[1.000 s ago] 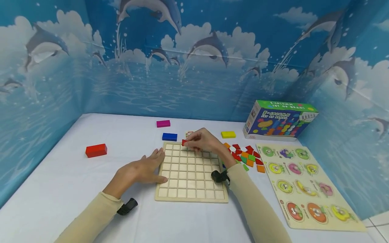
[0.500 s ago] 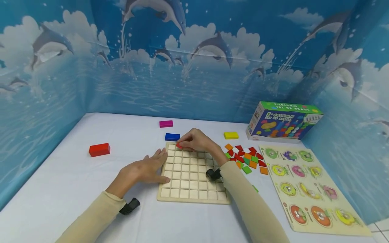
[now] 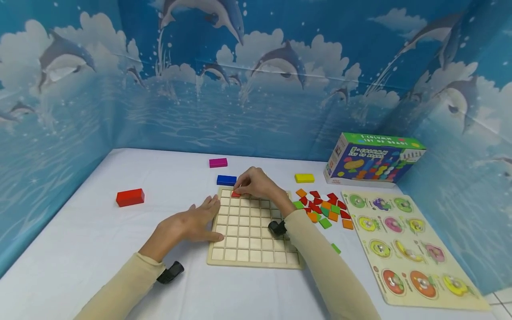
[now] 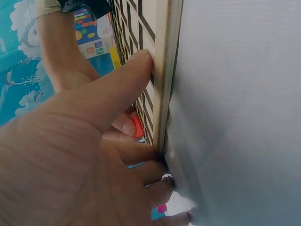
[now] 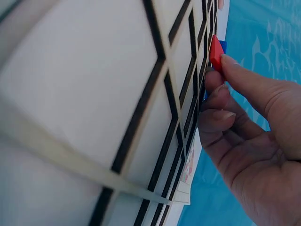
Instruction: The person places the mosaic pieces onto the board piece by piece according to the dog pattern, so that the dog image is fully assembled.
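Note:
A pale wooden grid board (image 3: 250,243) lies on the white table, with recessed squares in rows. My right hand (image 3: 256,183) is over its far row and pinches a small red tile (image 3: 235,194) between thumb and fingers. In the right wrist view, the red tile (image 5: 216,52) has an angled edge and sits right at the board's surface. My left hand (image 3: 192,223) rests along the board's left edge with extended fingers. In the left wrist view, the left thumb (image 4: 136,66) lies over the board's rim and the other fingers are beside it.
A blue block (image 3: 226,180) lies just behind the board, with magenta (image 3: 218,163), yellow (image 3: 304,178) and red (image 3: 130,198) blocks farther out. Several coloured tiles (image 3: 325,223) are scattered at right. Beyond them are a fruit puzzle board (image 3: 408,271) and a printed box (image 3: 372,160).
My right hand has moved left along the far row with the red tile, and the tile has come down into the row. The left hand has stayed on the board's edge.

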{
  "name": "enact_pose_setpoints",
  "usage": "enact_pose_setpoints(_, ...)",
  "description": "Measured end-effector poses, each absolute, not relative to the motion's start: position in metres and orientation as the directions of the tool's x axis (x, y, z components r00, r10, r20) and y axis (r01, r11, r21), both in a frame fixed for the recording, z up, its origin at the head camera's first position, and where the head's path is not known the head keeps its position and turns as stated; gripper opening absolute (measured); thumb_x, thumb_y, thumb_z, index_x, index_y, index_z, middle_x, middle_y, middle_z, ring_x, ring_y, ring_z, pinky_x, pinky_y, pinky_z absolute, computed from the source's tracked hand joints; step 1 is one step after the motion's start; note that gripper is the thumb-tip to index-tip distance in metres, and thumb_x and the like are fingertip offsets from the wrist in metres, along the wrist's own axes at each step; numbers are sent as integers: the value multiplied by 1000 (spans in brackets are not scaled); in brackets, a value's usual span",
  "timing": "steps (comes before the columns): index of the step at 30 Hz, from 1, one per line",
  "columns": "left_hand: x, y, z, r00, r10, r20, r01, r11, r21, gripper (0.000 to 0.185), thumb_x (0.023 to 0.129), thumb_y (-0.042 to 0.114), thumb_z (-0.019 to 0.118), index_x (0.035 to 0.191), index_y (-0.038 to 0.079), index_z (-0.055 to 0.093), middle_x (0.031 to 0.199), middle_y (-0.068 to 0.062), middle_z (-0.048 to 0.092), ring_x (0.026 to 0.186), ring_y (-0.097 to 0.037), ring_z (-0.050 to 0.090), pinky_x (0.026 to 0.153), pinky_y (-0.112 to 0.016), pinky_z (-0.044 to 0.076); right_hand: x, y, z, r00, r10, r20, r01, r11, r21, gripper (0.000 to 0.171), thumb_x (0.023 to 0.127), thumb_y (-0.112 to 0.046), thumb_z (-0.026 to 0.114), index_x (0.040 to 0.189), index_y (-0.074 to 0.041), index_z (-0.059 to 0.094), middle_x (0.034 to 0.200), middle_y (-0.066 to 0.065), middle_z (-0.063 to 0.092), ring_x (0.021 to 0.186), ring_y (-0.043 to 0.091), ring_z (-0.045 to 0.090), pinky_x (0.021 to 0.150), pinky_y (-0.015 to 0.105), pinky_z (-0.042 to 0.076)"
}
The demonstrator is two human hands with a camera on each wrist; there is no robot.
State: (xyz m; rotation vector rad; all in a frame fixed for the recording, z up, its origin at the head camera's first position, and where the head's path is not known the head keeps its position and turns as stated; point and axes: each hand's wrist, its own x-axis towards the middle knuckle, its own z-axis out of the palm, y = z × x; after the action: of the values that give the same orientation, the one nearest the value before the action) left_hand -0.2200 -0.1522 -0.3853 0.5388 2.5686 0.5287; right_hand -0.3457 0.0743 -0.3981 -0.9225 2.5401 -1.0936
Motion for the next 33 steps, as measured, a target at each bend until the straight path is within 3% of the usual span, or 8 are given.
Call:
enact_pose_setpoints(7,-220,-148,-388,-818,458,-348,287,849,444,101,102,42,74,169,-6,16,180,-21,5,167,-38,3,132,-65,10,-342,77,-397,-798,-602,18,-434,555,-710,6,96,-5,81,99,0,84,81,10,80,63,15,72,64,29,63)
enact_pose_setpoints(16,-221,-145,-388,-820,461,-340,292,846,446,102,101,43,76,169,-6,17,180,-20,6,167,-38,4,132,-65,11,-341,81,-397,-820,-573,-4,-411,592,-693,10,100,-5,77,98,-2,86,90,9,82,68,13,72,66,27,61)
enact_pose_setpoints(22,-221,-144,-388,-821,464,-333,290,841,456,102,101,43,76,169,-6,18,180,-21,7,167,-38,4,132,-65,11,-337,90,-392,-809,-588,7,-418,566,-711,13,102,-5,73,108,-1,84,98,11,82,75,19,73,70,27,61)
enact_pose_setpoints(29,-221,-153,-398,-831,491,-260,315,802,508,105,98,43,80,169,-5,20,181,-19,3,167,-40,-1,131,-68,7,-326,148,-380,-796,-592,127,-488,502,-714,21,103,-5,72,120,5,79,115,17,80,95,31,74,81,34,61)
enact_pose_setpoints(33,-223,-166,-403,-831,505,-234,305,764,569,111,93,47,84,171,1,20,181,-18,-1,166,-45,-4,130,-71,4,-318,194,-380,-818,-547,179,-500,522,-691,23,103,-8,73,122,5,78,110,15,80,93,30,73,80,33,60)
